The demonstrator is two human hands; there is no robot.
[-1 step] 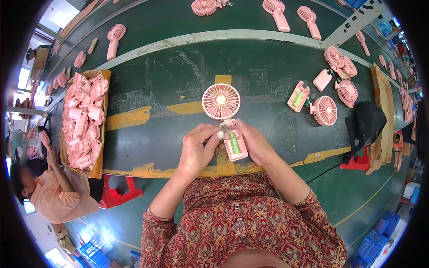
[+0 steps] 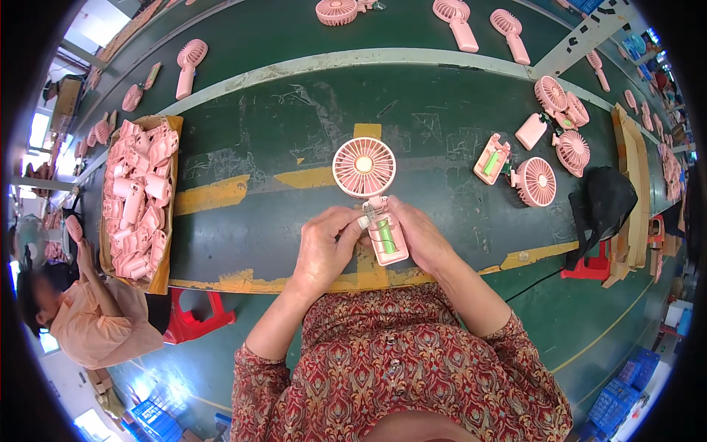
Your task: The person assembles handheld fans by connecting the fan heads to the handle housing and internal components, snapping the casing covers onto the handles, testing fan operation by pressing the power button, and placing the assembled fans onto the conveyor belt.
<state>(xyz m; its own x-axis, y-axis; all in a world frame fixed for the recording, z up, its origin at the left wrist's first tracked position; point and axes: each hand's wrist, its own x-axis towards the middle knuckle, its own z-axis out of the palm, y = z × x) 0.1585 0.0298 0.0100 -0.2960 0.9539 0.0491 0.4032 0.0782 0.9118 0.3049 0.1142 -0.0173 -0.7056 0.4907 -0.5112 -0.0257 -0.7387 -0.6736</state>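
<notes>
Across a green workbench (image 2: 243, 147), strewn at 2 to 3 o'clock with loose fan assemblies (image 2: 572, 154) and edged at 9 o'clock by a box (image 2: 174, 188) of pink casings (image 2: 136, 195). Holding a pink fan (image 2: 372, 188) near the bench's 6 o'clock edge, with open handle (image 2: 398, 243) toward 6 and green cell (image 2: 387, 237) exposed. Pinching the handle's 10 o'clock corner between thumb and fingertips of left hand (image 2: 328, 239); clamping its 2 o'clock side with right hand (image 2: 420, 236), fingers together, tips partly hidden. Apparently busy with inner parts near the neck; seems to call for steady right-side support and small, careful left-fingertip movements.
</notes>
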